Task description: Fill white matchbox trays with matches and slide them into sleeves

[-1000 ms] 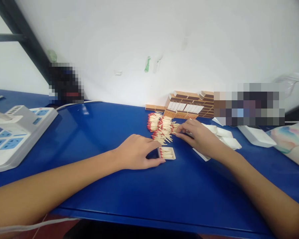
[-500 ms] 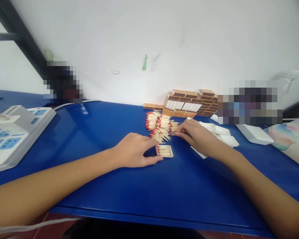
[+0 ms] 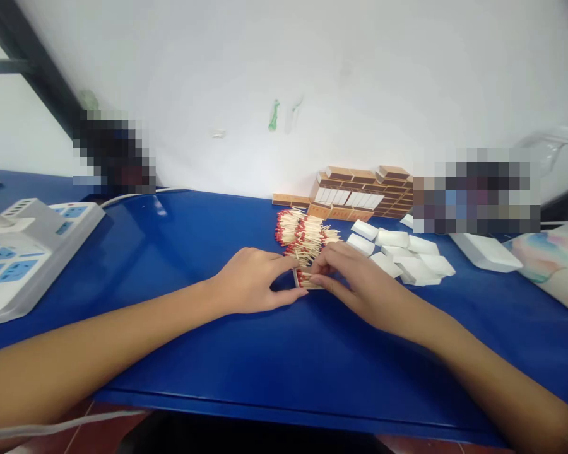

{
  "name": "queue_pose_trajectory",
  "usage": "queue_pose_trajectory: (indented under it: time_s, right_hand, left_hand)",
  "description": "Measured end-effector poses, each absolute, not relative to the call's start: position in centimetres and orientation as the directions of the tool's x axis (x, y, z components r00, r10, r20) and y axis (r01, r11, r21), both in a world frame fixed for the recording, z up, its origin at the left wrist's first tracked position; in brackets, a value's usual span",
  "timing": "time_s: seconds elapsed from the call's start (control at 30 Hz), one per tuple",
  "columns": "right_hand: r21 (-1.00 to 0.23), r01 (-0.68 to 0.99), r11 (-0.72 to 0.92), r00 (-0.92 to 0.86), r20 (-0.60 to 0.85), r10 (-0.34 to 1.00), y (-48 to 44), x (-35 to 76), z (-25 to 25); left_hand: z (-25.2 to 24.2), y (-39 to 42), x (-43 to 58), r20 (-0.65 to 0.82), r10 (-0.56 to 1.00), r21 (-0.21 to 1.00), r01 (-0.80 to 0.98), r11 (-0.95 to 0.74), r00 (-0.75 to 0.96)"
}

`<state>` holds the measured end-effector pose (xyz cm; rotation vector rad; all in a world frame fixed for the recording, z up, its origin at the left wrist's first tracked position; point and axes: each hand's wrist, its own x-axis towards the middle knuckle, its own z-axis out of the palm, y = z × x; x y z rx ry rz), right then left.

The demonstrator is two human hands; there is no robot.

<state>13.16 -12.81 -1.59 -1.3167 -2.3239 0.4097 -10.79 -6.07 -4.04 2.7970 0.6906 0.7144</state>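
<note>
A small white matchbox tray [image 3: 296, 278] with red-headed matches in it lies on the blue table. My left hand [image 3: 252, 282] steadies its left end, thumb at the near side and fingers at the far side. Over the tray's right half is my right hand [image 3: 353, 277], thumb and fingers pinched at matches [image 3: 307, 278]; its fingers hide part of the tray. Just behind lies a large heap of loose matches [image 3: 303, 232], heads mostly pointing left.
Several white trays [image 3: 394, 238] lie scattered to the right. Brown matchboxes [image 3: 397, 195] are stacked against the wall, some showing white ends. A white power strip [image 3: 82, 236] sits at the left, and a pastel-patterned object [image 3: 546, 268] at the far right.
My right hand has moved left and toward me, from the right edge of the match heap to the tray. My left hand has stayed at the tray.
</note>
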Motion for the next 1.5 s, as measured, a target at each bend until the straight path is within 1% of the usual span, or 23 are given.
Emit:
queue_pose_trajectory:
  time_s: [0.1, 0.3, 0.47, 0.53, 0.63, 0.7, 0.73, 0.83, 0.93, 1.13, 1.5]
  right_hand:
    - [-0.401, 0.745, 0.533, -0.478, 0.237, 0.846, -12.8, 13.2, -2.2]
    - [-0.403, 0.748, 0.527, -0.471, 0.237, 0.850, -12.8, 13.7, -2.0]
    - [-0.377, 0.773, 0.510, -0.449, 0.244, 0.860, -12.8, 14.2, -1.2]
    - [-0.338, 0.803, 0.490, -0.407, 0.289, 0.866, -12.2, 15.1, -1.2]
    - [-0.222, 0.872, 0.436, -0.331, 0.389, 0.860, -10.8, 17.0, -2.0]
    - [-0.156, 0.901, 0.405, -0.318, 0.397, 0.861, -9.9, 18.3, -2.8]
    - [-0.144, 0.903, 0.404, -0.325, 0.382, 0.865, -9.4, 18.8, -3.2]
    - [-0.181, 0.882, 0.436, -0.368, 0.315, 0.875, -8.7, 19.4, -3.9]
    - [-0.219, 0.866, 0.450, -0.381, 0.292, 0.877, -8.6, 19.2, -3.9]
    - [-0.267, 0.881, 0.390, -0.340, 0.215, 0.915, -9.0, 19.1, -3.6]
    - [-0.255, 0.875, 0.411, -0.356, 0.235, 0.904, -9.1, 19.1, -3.7]
  left_hand:
    - [-4.0, -6.0, -10.8, 0.415, 0.467, 0.271, 0.384, -0.883, 0.781]
    - [-4.1, -6.0, -10.8, 0.411, 0.461, 0.267, 0.379, -0.886, 0.787]
    - [-4.0, -6.0, -10.8, 0.389, 0.477, 0.285, 0.390, -0.876, 0.788]
    - [-4.0, -6.0, -10.8, 0.377, 0.480, 0.290, 0.391, -0.873, 0.792]
    - [-4.1, -5.9, -10.8, 0.363, 0.460, 0.282, 0.375, -0.883, 0.810]
    - [-4.1, -5.9, -10.8, 0.354, 0.444, 0.280, 0.360, -0.890, 0.823]
    - [-4.1, -6.0, -10.8, 0.352, 0.440, 0.281, 0.355, -0.892, 0.826]
    - [-4.1, -6.0, -10.8, 0.347, 0.441, 0.287, 0.354, -0.890, 0.828]
    - [-4.0, -6.1, -10.9, 0.345, 0.435, 0.279, 0.352, -0.894, 0.831]
    - [-3.9, -6.1, -10.8, 0.332, 0.439, 0.276, 0.360, -0.892, 0.835]
    - [-4.1, -6.0, -10.8, 0.325, 0.441, 0.266, 0.366, -0.892, 0.837]
